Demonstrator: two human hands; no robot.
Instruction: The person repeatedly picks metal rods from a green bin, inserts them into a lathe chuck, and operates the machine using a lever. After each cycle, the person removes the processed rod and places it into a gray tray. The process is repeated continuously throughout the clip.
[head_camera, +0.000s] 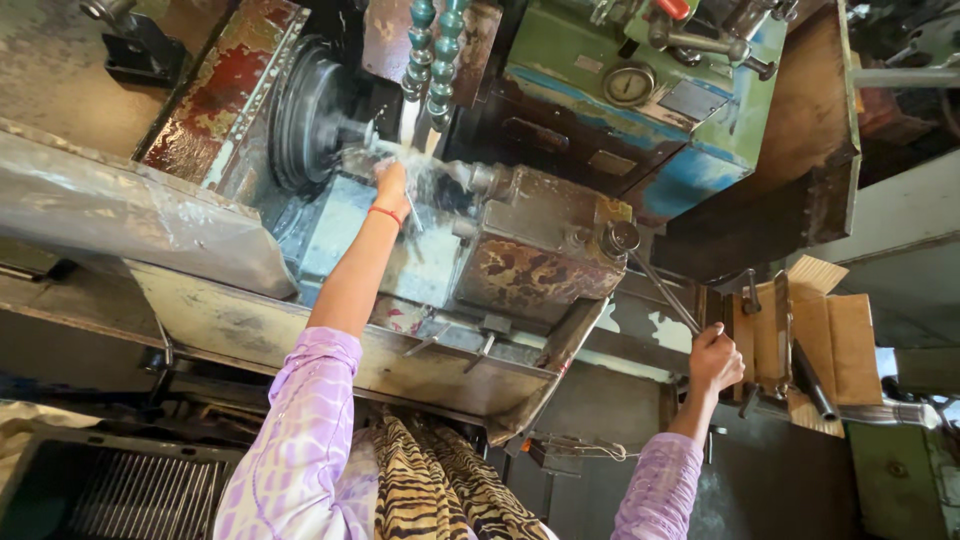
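Purple-sleeved, my right hand (716, 357) grips the thin steel lever (664, 290) at four o'clock while my left hand (391, 186), closed on something small I can't make out, sits at eleven o'clock just beside the dark round chuck (312, 118) in the coolant spray (400, 160), where I judge wet fingers could slip and get caught.

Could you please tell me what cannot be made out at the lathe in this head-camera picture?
- Whatever the left hand grips near the chuck: coolant spray blurs it.
- The workpiece itself: hidden by spray and hand.
- The right hand closes round the end of the long lever; the lever's tip is hidden in the fist.
- The round gauge: its reading is too small.
- The cardboard box: its contents are not visible.
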